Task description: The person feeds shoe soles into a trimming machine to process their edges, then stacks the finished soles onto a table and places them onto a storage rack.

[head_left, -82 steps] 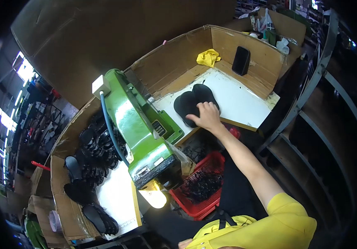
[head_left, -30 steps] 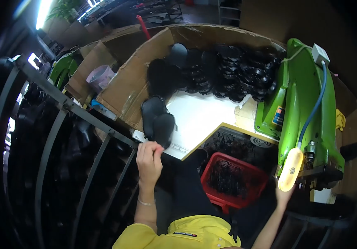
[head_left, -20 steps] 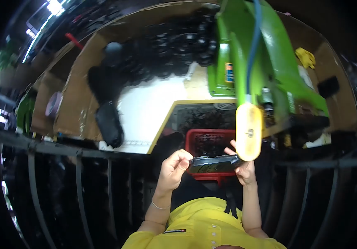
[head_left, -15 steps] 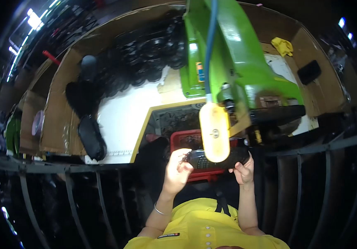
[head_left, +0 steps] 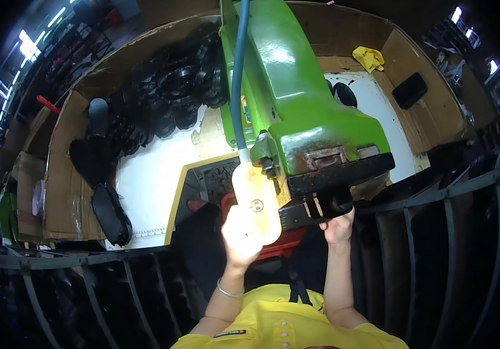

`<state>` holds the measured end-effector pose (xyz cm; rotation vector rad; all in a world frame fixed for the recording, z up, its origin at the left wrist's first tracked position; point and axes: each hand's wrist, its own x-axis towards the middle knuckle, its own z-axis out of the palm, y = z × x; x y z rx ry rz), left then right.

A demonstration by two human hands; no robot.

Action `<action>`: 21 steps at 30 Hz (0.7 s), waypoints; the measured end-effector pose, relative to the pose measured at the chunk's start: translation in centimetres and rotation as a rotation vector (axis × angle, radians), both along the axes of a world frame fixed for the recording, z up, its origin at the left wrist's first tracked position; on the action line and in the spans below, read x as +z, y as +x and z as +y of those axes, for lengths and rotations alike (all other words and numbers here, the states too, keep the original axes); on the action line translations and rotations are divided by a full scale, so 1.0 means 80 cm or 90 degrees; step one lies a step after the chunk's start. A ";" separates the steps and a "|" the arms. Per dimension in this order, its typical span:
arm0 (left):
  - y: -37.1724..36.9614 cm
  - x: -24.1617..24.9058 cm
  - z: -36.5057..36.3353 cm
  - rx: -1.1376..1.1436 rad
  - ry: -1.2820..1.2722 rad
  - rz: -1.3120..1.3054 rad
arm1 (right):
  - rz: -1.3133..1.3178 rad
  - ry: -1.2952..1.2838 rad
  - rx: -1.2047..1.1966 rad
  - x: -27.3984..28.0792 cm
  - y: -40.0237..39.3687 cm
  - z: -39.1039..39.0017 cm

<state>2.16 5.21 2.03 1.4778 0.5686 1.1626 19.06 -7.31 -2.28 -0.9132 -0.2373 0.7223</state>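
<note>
A black shoe sole (head_left: pixel 342 200) shows at the front of the green machine (head_left: pixel 320 110), under its black head. My right hand (head_left: pixel 339 227) is closed on the sole's right end, thumb and fingers pinching it. My left hand (head_left: pixel 240 237) is beside the glowing yellow lamp (head_left: pixel 257 203), which covers part of it; glare and the lamp hide its fingers and what they may hold. The sole's left part is hidden behind the lamp and the machine head.
Black soles are heaped on the white tabletop (head_left: pixel 151 168) at left, walled by cardboard (head_left: pixel 64 198). A yellow cloth (head_left: pixel 369 58) and a black pad (head_left: pixel 410 90) lie at right. A red basket (head_left: pixel 282 247) is below, metal rails (head_left: pixel 401 203) alongside.
The view has shifted, so the machine and lamp appear further left. The sole, earlier held between both hands in front of the machine, is now at the machine head and mostly hidden.
</note>
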 end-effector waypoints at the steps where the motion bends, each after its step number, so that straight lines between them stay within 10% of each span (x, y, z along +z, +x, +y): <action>1: -0.012 -0.002 0.004 -0.017 -0.025 0.025 | 0.004 -0.007 -0.001 0.006 -0.007 0.006; 9: -0.077 -0.043 0.019 -0.038 -0.279 0.002 | -0.052 -0.068 0.096 0.011 -0.040 0.032; 14: -0.083 -0.058 0.022 -0.237 -0.016 0.324 | -0.204 -0.113 0.193 0.037 -0.034 0.047; 21: 0.005 -0.060 0.005 -0.242 0.016 0.167 | -0.235 -0.062 0.148 -0.016 -0.048 0.023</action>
